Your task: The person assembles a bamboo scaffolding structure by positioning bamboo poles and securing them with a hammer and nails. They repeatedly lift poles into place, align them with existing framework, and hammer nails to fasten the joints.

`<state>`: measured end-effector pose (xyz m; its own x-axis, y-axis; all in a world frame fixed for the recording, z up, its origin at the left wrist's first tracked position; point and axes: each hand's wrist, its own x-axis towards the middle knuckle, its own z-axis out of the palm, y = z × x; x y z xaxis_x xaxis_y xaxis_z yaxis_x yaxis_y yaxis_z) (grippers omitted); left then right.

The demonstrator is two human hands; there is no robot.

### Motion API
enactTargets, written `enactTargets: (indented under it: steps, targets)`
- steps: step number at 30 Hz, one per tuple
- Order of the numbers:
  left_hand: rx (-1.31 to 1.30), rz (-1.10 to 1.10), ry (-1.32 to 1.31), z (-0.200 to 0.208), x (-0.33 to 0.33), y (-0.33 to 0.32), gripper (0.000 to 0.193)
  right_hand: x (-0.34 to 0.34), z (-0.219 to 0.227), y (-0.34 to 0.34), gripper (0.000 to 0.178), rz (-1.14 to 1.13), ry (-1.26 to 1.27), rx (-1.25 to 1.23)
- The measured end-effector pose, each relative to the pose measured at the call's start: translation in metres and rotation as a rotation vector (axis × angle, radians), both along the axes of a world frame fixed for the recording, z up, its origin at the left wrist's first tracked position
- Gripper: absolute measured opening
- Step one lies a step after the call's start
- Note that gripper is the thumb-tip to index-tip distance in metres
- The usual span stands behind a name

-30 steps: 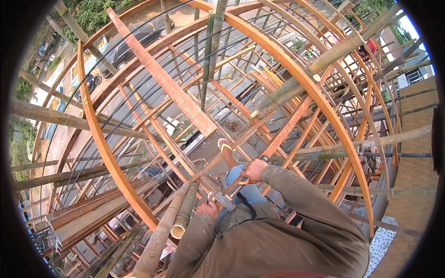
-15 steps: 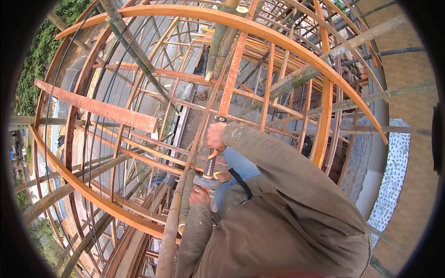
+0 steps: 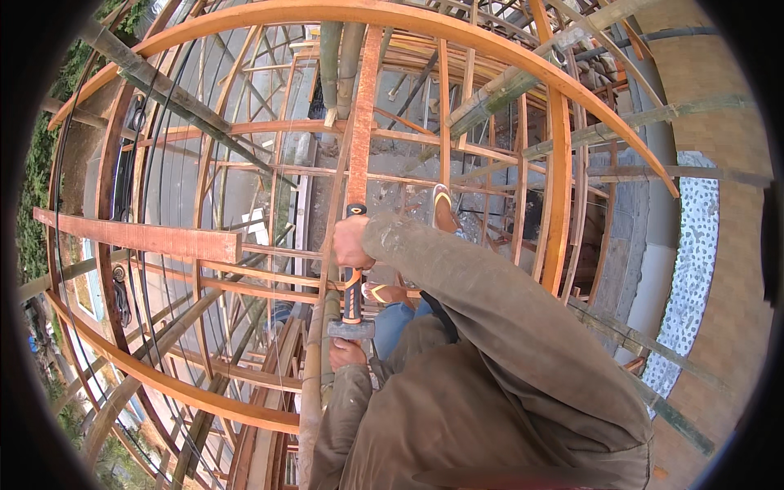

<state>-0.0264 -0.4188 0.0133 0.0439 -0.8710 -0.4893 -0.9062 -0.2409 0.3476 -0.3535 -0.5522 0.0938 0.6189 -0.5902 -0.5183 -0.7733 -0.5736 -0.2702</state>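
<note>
My right hand [image 3: 353,243] is wrapped around the orange-and-black handle of a hammer [image 3: 353,296]. The hammer's grey, blocky head [image 3: 351,329] points back toward me, just above my left hand [image 3: 347,354]. That left hand is closed, its fingers curled close against the hammer head; what they hold, if anything, is hidden. Right beside it on the left runs an upright-looking bamboo pole [image 3: 311,384]. Beyond my right hand, a reddish timber strip [image 3: 359,147] stretches away in line with the hammer.
My sandalled feet [image 3: 385,294] stand among narrow timbers with ground far below. A curved orange beam [image 3: 457,34] arches across the far side; another curved beam [image 3: 180,390] lies at left. A short reddish board [image 3: 147,237], black cables [image 3: 122,175] and slanting bamboo [image 3: 498,98] surround me.
The view has shifted, and both hands with the hammer appear slightly further left. The hammer now hangs straighter in the picture. One foot has come into sight further right.
</note>
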Motion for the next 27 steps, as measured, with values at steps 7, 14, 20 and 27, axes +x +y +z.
enactTargets:
  steps: [7,14,20,27]
  targets:
    - [0.008,0.015,-0.032,0.027,-0.011,-0.008,0.046,-0.001,-0.003,-0.001,0.031,0.019,-0.061,-0.034]
    - [0.093,0.101,-0.091,0.037,-0.013,-0.012,0.045,0.002,-0.006,0.002,0.039,0.038,-0.040,-0.044]
    - [0.104,0.155,-0.147,0.046,-0.016,-0.011,0.048,0.000,0.006,0.011,0.036,0.063,-0.073,-0.142]
    - [0.019,0.222,-0.103,0.055,-0.019,-0.006,0.046,0.008,-0.026,0.022,0.035,0.040,-0.008,-0.189]
